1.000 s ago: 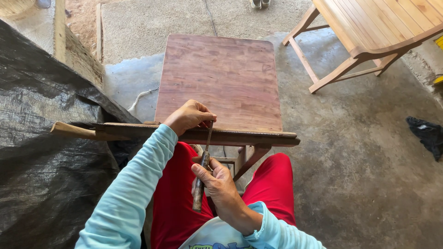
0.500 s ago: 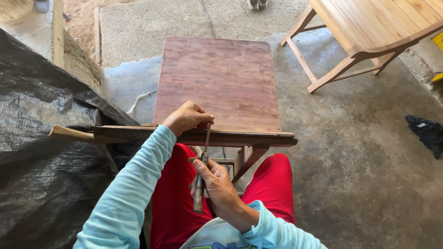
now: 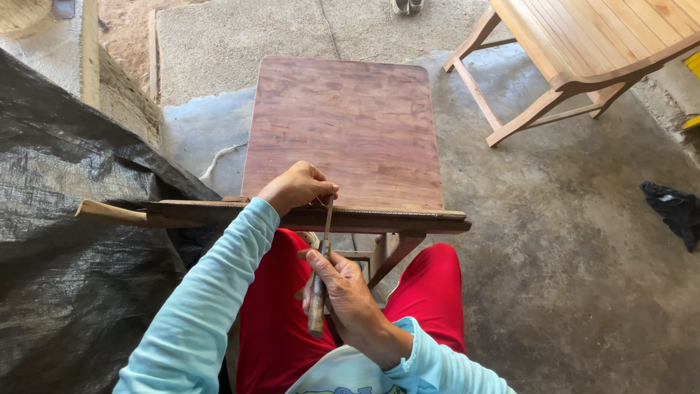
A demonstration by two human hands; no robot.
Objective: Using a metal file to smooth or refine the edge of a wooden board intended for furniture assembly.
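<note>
Hand file (image 3: 321, 271): slim metal blade running up from a worn wooden handle, set nearly square across the long dark strip of wood (image 3: 313, 216) that lies over my knees. My right hand (image 3: 343, 288) is closed around the handle, low in front of my lap. My left hand (image 3: 295, 187) is curled over the strip with its fingertips pinched on the blade's far tip, right where blade meets wood.

Handling, as I judge it: the file looks light and rigid, steel that will not flex. The handle is smooth with wear, so the palm has to wrap it fully; the tip takes only a fingertip pinch, as the toothed faces look abrasive.

The strip looks stiff and fairly thin, overhanging well past both knees, with a paler end (image 3: 109, 212) out to the left. It probably wants weight from the left hand to keep it from rocking.

Around me: reddish tabletop (image 3: 343, 124) just beyond the strip, black plastic sheet (image 3: 65, 277) to the left, pale slatted chair (image 3: 583, 51) upper right, dark rag (image 3: 674, 208) on the concrete floor (image 3: 569, 277).
</note>
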